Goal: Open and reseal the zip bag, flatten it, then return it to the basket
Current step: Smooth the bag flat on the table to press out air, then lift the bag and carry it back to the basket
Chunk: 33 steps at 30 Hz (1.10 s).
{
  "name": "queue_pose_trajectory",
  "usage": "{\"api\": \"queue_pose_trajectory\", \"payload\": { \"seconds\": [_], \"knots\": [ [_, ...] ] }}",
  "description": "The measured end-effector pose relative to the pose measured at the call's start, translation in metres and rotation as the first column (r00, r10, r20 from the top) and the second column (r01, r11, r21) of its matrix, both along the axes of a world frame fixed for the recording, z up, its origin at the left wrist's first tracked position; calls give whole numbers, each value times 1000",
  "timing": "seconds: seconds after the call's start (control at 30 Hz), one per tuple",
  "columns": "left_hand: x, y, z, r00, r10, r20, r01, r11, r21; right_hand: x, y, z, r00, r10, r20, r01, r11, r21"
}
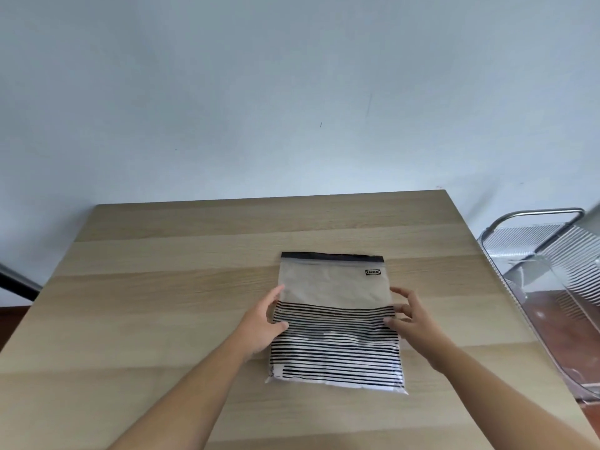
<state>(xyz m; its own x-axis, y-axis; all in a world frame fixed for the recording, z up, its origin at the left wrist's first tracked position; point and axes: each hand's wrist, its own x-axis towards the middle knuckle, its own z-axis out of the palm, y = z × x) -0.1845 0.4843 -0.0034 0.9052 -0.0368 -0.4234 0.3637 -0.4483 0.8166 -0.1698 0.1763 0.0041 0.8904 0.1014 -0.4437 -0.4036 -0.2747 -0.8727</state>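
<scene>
A zip bag (334, 297) lies flat on the wooden table (162, 287), its dark zip strip at the far end, clear upper half and black stripes on the lower half. My left hand (263, 323) rests at the bag's left edge with the thumb on the striped part. My right hand (409, 316) touches the right edge, fingers spread over the side of the bag. Neither hand lifts it. The clear plastic basket (552, 280) with a metal handle stands beside the table at the right.
A pale wall rises behind the table's far edge. The basket sits just off the right edge of the table, above a reddish floor. A dark object shows at the far left edge.
</scene>
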Motion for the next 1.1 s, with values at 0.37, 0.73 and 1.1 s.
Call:
{"api": "queue_pose_trajectory", "payload": {
  "seconds": [0.37, 0.73, 1.1],
  "knots": [
    [13, 8, -4, 993, -121, -11, 121, 988, 100, -16, 2, -12, 999, 40, -14, -41, 994, -98],
    [40, -56, 20, 977, -186, 101, 174, 978, 114, -2, -58, 9, 981, -149, 124, 165, 978, -129],
    [74, -285, 48, 929, -314, 194, 306, 949, 72, 14, -263, 54, 922, -295, 252, 364, 882, -299]
  ]
}}
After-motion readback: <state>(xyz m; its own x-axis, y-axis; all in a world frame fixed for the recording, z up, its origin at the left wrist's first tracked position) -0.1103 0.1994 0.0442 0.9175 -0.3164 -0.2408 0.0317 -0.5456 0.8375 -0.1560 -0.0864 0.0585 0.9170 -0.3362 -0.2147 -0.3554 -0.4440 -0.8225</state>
